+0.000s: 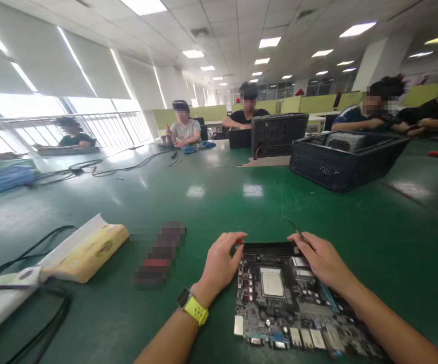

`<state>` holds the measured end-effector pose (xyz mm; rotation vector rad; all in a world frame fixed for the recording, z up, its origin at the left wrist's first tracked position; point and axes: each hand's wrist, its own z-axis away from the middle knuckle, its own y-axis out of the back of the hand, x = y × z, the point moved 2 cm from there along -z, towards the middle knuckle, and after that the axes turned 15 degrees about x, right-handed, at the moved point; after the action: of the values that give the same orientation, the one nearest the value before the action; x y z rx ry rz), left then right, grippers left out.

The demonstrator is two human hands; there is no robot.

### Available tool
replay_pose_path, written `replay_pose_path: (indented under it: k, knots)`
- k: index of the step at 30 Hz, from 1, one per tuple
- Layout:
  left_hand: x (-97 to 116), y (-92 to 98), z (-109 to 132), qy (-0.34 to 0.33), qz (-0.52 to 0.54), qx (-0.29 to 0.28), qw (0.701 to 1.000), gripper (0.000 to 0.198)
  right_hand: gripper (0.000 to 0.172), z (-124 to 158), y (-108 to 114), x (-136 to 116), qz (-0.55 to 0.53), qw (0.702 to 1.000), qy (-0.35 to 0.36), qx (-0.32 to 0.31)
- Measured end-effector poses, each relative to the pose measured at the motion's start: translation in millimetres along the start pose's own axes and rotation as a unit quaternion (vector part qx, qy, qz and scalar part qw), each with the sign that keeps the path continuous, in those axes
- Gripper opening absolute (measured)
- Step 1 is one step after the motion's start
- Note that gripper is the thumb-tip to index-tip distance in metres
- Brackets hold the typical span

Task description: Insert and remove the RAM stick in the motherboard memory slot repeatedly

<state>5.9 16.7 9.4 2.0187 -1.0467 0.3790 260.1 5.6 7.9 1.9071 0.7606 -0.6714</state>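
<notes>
A dark computer motherboard is in front of me, with a square silver processor near its upper middle and metal ports along the near edge. My left hand, with a yellow-banded watch on its wrist, curls thumb and fingers around the board's far left corner. My right hand rests over the far right corner and holds thin dark tweezers, tips pointing away to the left. The right fingertips are partly hidden behind the hand. A black strip lies along the board's far edge, between the hands.
Left of me lie a white power strip, a yellow packet, black cables and a blurred dark red object. Black computer cases stand farther back on the green table. Several people sit around it.
</notes>
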Motion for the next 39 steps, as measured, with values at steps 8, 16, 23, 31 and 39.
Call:
replay_pose_path:
  k: [8,16,23,31,39]
  knots:
    - [1.1,1.1,-1.1,-0.004,0.004,-0.002,1.0,0.028,0.042,1.3,3.4,-1.8,-0.013,1.0,0.003,0.013]
    - [6.2,2.7,-3.2,-0.009,0.004,-0.007,1.0,0.028,0.041,0.4,3.6,-4.5,-0.015,1.0,-0.005,0.009]
    - [6.9,3.6,-2.7,-0.012,0.001,-0.007,1.0,0.028,0.039,0.9,4.0,-3.4,-0.017,1.0,0.001,0.006]
    - [8.0,3.5,-3.3,-0.014,0.002,-0.009,1.0,0.029,0.04,-0.1,2.5,-4.2,-0.012,1.0,0.005,0.008]
    - [8.5,3.4,-3.8,-0.009,-0.003,-0.015,1.0,0.029,0.04,0.1,3.4,-3.3,-0.018,1.0,0.01,0.01]
